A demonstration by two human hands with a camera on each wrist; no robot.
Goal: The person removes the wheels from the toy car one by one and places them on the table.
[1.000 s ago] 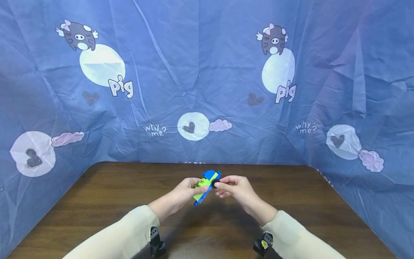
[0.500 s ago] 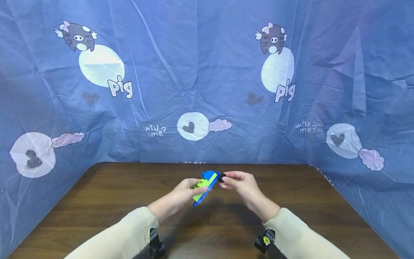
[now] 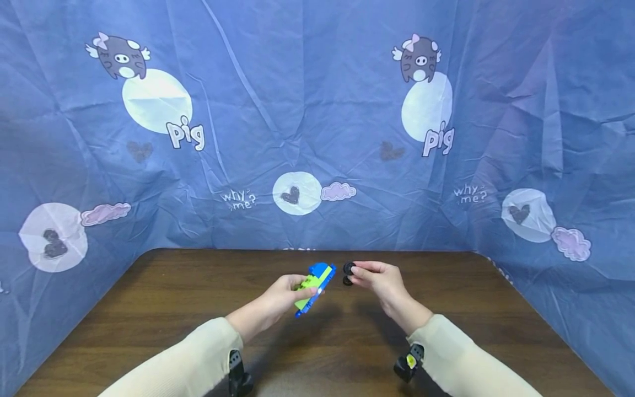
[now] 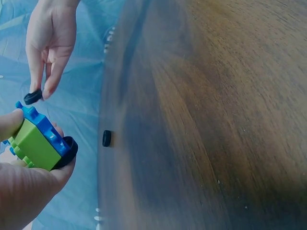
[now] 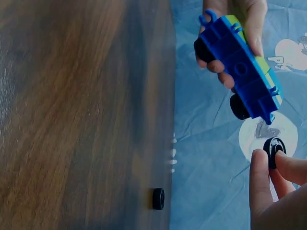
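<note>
My left hand (image 3: 278, 300) grips a blue and lime-green toy vehicle (image 3: 310, 290), tilted above the table. Its blue underside (image 5: 235, 62) faces the right wrist view, with two black wheels (image 5: 205, 50) on one long side; the near side shows none. Between thumb and fingers, my right hand (image 3: 387, 284) pinches a loose black wheel (image 5: 273, 149), held apart from the vehicle at its right. Another black wheel (image 5: 158, 199) lies on the table, seen just below the pinched one in the head view.
The brown wooden table (image 3: 198, 353) stretches under both hands. Behind it and at both sides hangs a blue printed cloth (image 3: 307, 132). Black wrist cameras (image 3: 240, 372) are strapped at both sleeves.
My right hand has moved right with the wheel, away from the vehicle's side, and the wheel on the table has come into sight. The left hand has hardly moved.
</note>
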